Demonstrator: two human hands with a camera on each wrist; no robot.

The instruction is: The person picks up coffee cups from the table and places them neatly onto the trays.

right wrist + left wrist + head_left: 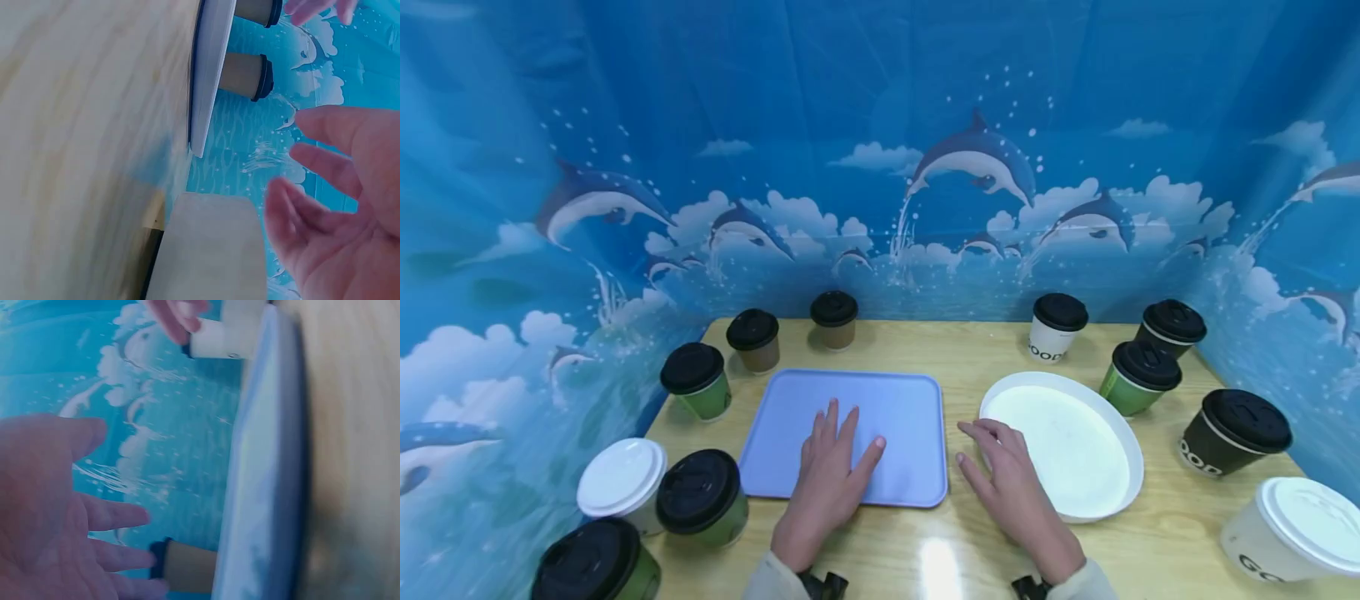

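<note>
My left hand (831,471) hovers over the blue rectangular tray (910,400), fingers spread and holding nothing. In the left wrist view, space shows between the palm (37,506) and the tray's edge (275,456). My right hand (1007,479) is beside the left rim of the round white tray (1067,450), its fingers loosely bent and nothing in them. The right wrist view shows the relaxed fingers (325,131) in the air above the table. Both trays hold nothing.
Lidded paper cups line both sides: green ones (707,402), small brown ones (838,336) and a white-lidded one (640,508) at left; white (1048,342), green (1123,393), black (1210,450) and white-lidded (1255,533) at right. A dolphin-print curtain (880,167) borders the wooden table (895,550).
</note>
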